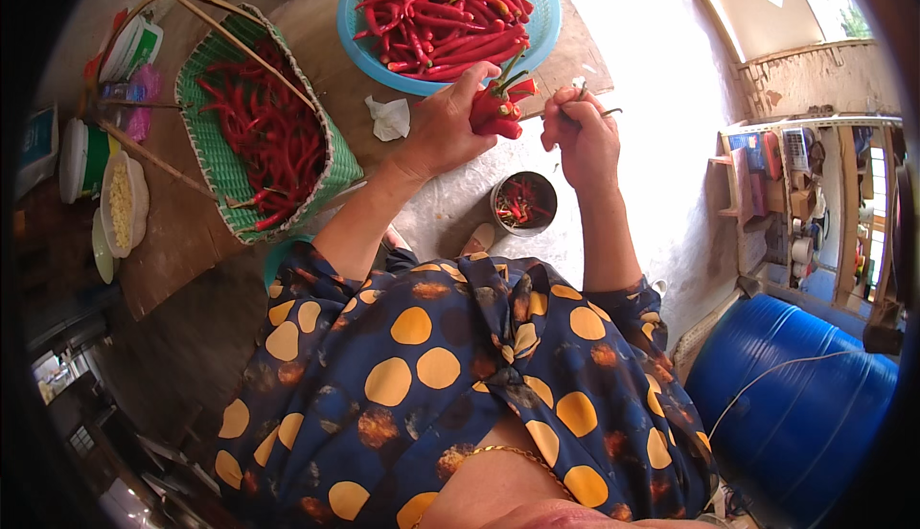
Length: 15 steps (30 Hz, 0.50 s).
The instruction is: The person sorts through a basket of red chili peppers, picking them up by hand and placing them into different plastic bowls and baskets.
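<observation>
My left hand (449, 123) is closed around a bunch of red chili peppers (496, 113), some with green stems and some showing cut or stemless ends. To its right, my right hand (586, 126) pinches small green chili stems (611, 111) between its fingers, apart from the bunch. Just beyond my left hand, a blue plastic colander (352, 47) holds a heap of red chilies. A green woven basket (205, 162) with a cane handle stands at the left, with more red chilies inside. Below and between my hands, a round metal bucket (548, 223) on the floor contains stems and red bits.
A crumpled white tissue (389, 118) lies on the wooden table (172, 274). At the left are a dish of pale chopped pieces (140, 202) and white-and-green tubs (79, 159). A large blue plastic barrel (790, 399) and shelves stand at the right.
</observation>
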### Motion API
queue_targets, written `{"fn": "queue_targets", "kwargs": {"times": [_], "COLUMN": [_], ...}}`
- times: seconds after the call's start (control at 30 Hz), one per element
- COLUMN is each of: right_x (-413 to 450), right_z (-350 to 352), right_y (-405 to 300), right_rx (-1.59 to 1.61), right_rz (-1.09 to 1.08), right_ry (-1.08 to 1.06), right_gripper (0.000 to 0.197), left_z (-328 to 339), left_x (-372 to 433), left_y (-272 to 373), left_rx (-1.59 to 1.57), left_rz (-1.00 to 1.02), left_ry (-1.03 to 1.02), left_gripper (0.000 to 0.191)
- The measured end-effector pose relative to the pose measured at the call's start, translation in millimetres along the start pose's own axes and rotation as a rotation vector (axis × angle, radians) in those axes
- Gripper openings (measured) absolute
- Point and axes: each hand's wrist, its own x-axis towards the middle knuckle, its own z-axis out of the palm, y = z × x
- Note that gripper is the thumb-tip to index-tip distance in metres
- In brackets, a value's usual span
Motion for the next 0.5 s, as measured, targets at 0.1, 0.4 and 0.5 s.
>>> {"fn": "queue_targets", "kwargs": {"times": [0.1,0.4,0.5], "right_x": [-4.2,2.1,4.2], "right_z": [-3.5,6.1,15.2], "right_y": [-5.2,12.6,25.7], "right_rx": [-0.403,-0.280,-0.104], "right_rz": [0.007,0.091,0.025], "right_ry": [-0.170,-0.056,0.026], "right_gripper": [0.019,0.017,0.012], "left_z": [-2.3,-0.2,3.9], "left_x": [0.0,1.5,1.1], "left_y": [2.3,9.1,10.9], "left_rx": [0.027,0.297,0.143], "left_rz": [0.054,0.305,0.212], "left_ry": [-0.017,-0.009,-0.030], "left_gripper": [0.067,0.075,0.073]}}
